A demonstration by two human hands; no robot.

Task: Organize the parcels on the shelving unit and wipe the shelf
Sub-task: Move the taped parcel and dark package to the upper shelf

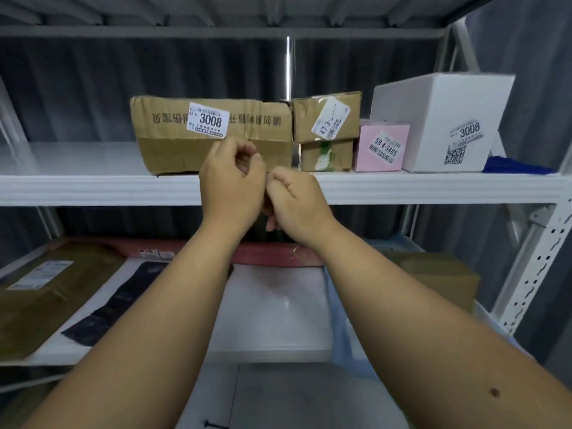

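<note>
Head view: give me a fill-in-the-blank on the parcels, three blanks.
1. The long brown box carries a label numbered ____.
2. The small box between the stacked brown boxes and the white box is ____ in colour.
3. The blue cloth lies on the shelf to the ____ of the white box.

Missing words: 3008; pink; right

Dim, soft overall focus, wide-angle bowing at edges, mild sheen on shelf (93, 187).

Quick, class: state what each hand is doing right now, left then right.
Left hand: fingers curled, holding nothing visible.
Right hand: loosely closed, touching the left; anything held cannot be told.
</note>
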